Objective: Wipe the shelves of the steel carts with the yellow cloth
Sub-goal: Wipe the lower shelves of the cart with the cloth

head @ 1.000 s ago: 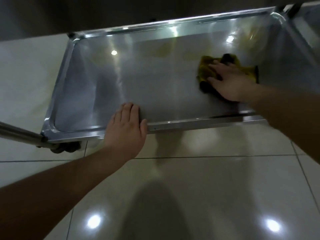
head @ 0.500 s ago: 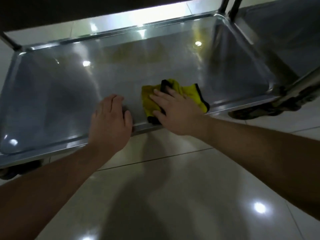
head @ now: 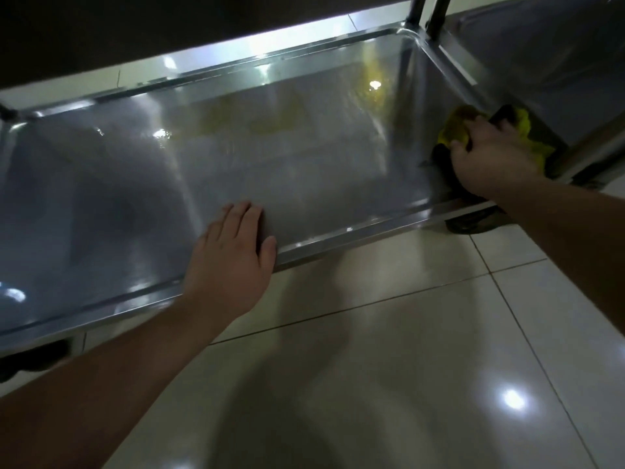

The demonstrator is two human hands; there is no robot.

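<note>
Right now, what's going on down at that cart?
A person is wiping the bottom steel shelf of a cart. The right hand presses the yellow cloth into the shelf's right end, beside the rim. The left hand rests flat over the shelf's front rim, apparently steadying the cart. The cart stands on a glossy tiled floor.

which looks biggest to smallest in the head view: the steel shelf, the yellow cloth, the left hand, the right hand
1. steel shelf, largest by far.
2. left hand.
3. right hand; it is farther from the camera, so the gap between the hands is unsure.
4. yellow cloth, mostly hidden under the right hand.
</note>
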